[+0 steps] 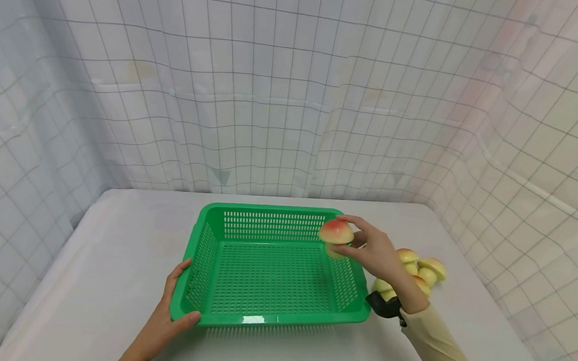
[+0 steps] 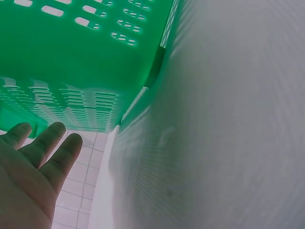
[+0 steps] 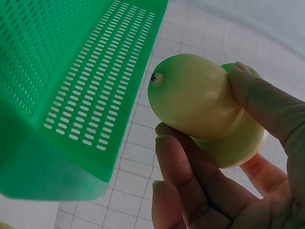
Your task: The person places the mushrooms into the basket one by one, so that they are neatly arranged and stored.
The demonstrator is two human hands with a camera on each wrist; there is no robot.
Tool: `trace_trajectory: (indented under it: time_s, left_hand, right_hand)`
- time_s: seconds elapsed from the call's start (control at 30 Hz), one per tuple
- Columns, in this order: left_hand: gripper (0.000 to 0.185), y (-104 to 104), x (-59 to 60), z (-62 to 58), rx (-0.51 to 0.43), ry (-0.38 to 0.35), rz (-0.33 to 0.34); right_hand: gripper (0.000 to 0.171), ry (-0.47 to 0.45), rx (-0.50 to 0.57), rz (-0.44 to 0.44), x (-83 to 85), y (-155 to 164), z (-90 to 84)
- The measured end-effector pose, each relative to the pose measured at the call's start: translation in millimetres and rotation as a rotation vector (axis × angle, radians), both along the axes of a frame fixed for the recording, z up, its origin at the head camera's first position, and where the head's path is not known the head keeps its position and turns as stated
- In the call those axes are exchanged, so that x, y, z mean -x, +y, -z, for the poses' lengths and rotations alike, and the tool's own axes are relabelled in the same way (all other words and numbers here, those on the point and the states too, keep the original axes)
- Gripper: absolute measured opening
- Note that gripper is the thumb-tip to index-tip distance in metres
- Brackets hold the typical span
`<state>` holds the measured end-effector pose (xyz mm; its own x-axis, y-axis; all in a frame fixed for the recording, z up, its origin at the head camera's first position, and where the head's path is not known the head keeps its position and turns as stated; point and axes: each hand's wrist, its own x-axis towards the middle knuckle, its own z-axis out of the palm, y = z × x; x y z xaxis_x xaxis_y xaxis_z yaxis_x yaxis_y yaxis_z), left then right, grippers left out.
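A green plastic basket (image 1: 304, 317) with slotted walls stands on the white table, its inside bare. My right hand (image 1: 379, 255) pinches a toy mushroom (image 1: 336, 232) between thumb and fingers, over the basket's right rim near the back corner. Its cap is yellow with a red top; in the right wrist view the pale rounded stem (image 3: 193, 95) points toward the basket wall. At the front left corner my left hand (image 1: 162, 320) rests against the basket, thumb on the front rim. Straight, spread fingers (image 2: 62, 160) show beside the wall in the left wrist view.
Several more toy mushrooms (image 1: 430, 268) lie in a cluster right of the basket, partly hidden behind my right forearm. A black wrist strap (image 1: 385, 306) is on that arm. White grid-patterned curtains (image 1: 285, 91) enclose the table (image 1: 129, 236) at the back and both sides.
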<state>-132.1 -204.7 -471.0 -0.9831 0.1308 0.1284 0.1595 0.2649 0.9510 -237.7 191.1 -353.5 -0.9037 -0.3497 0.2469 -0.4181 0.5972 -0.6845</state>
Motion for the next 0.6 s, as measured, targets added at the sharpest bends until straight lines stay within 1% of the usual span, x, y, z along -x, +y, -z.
trace_trajectory:
  time_s: [0.13, 0.27, 0.43, 0.6]
  left_hand:
    - [0.085, -0.1, 0.1, 0.0, -0.008, -0.001, -0.001]
    - [0.085, -0.7, -0.5, 0.1, -0.014, 0.003, 0.002]
    - [0.085, -1.5, 0.1, 1.5, -0.006, 0.004, 0.0]
    - [0.086, -1.1, -0.4, 2.1, -0.01, 0.007, 0.001]
  right_hand:
    - [0.063, -0.018, -0.018, -0.054, 4.6, -11.2, -4.8]
    - [0.061, -0.035, -0.062, -0.096, 12.5, -23.6, -7.9]
    - [0.063, -0.084, -0.102, -0.148, 23.1, -39.0, -9.1]
    - [0.06, -0.109, -0.093, -0.231, 33.9, -55.0, -9.1]
